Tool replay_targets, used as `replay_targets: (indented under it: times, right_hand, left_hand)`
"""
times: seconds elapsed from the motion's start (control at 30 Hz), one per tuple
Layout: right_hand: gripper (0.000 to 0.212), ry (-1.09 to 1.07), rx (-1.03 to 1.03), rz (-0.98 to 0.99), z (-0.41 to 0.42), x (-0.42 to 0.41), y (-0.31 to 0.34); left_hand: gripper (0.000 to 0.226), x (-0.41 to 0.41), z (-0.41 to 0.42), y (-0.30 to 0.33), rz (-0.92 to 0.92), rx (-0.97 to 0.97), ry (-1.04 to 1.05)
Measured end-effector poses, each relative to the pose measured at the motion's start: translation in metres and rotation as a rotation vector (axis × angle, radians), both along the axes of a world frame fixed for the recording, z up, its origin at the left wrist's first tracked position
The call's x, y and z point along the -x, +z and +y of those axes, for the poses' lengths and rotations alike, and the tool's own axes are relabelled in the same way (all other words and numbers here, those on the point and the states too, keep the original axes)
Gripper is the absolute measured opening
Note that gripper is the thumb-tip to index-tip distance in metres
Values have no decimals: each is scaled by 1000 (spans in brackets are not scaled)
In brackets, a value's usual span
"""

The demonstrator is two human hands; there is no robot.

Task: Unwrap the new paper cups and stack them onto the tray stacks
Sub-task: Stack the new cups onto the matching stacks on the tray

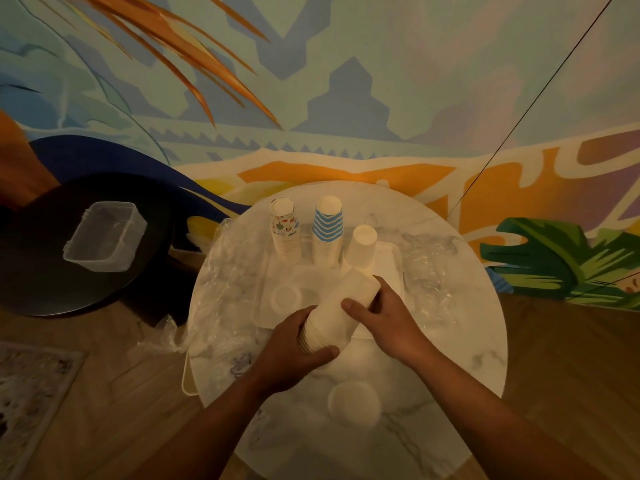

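- Both hands kept a grip on the plain white nested paper cup stack [337, 311]: left hand [298, 344] curled round its rim end, right hand [379, 315] wrapped near its base.
- That stack lay tilted above the white rectangular tray [389, 258] on the round marble table [450, 341].
- Three upright cup stacks stood at the tray's far side: patterned [285, 230], blue-striped [327, 230], plain white [362, 247].

I see a nested white cup stack [337, 311] tilted over the tray [389, 258], held at both ends. Three stacks stand upside down there: patterned [285, 233], blue-striped [326, 230], white [362, 245].
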State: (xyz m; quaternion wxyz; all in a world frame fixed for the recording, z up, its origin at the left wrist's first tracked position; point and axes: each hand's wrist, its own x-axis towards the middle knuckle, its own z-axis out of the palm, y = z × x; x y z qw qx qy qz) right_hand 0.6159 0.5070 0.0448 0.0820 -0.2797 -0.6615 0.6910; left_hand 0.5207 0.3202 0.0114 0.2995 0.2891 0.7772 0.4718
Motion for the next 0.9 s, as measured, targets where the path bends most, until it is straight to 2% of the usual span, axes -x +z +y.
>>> replay_targets:
  times: [0.33, 0.5, 0.63, 0.77, 0.83, 0.9]
  right_hand:
    - [38, -4, 61, 35, 9, 2, 14]
    - [51, -13, 93, 47, 10, 0, 13]
    - [48, -26, 121, 49, 9, -2, 10]
    - [45, -163, 159, 40, -2, 6, 10]
    - [52, -234, 108, 28, -8, 11, 13]
    - [49, -297, 65, 25, -10, 15, 16]
  left_hand:
    - [70, 12, 5, 7, 19, -10, -1]
    - [69, 15, 6, 10, 17, -11, -34]
    - [73, 15, 7, 10, 18, -2, -56]
    - [78, 7, 14, 11, 60, 22, -38]
    - [83, 1, 18, 11, 74, 25, -23]
    - [81, -2, 20, 11, 71, 28, -21]
